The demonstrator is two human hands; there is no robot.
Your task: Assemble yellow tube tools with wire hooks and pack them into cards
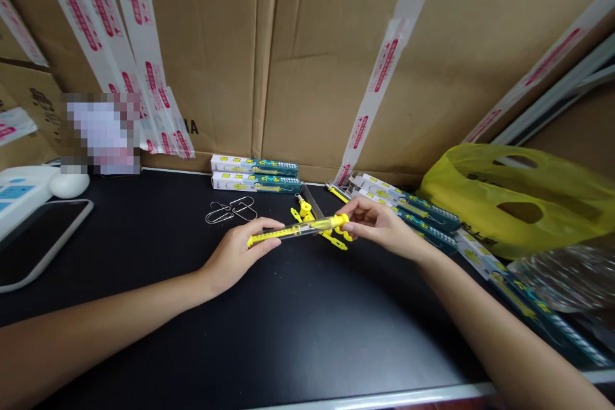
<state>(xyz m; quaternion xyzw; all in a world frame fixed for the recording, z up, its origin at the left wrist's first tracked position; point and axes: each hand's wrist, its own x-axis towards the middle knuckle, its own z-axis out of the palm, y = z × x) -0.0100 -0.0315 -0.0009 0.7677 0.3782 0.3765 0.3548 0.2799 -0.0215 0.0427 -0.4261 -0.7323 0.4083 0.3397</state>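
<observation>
A clear tube with yellow parts inside [307, 228] is held nearly level above the black table [288, 333]. My left hand [243, 246] is closed around its left end, thumb below and fingers above. At the other end, my right hand [372, 221] pinches the yellow cap between thumb and fingers. Loose yellow parts [335, 241] lie just behind and below the tube, partly hidden by it. Several bent metal hooks [231, 210] rest on the table beyond my left hand.
Two small boxes [255, 182] sit against the cardboard wall [216, 45]. More boxes [519, 295] line the right side, beside a yellow plastic bag [519, 205] and a clear plastic wrap [567, 278]. A phone [38, 240] and a white device [24, 186] are at the left.
</observation>
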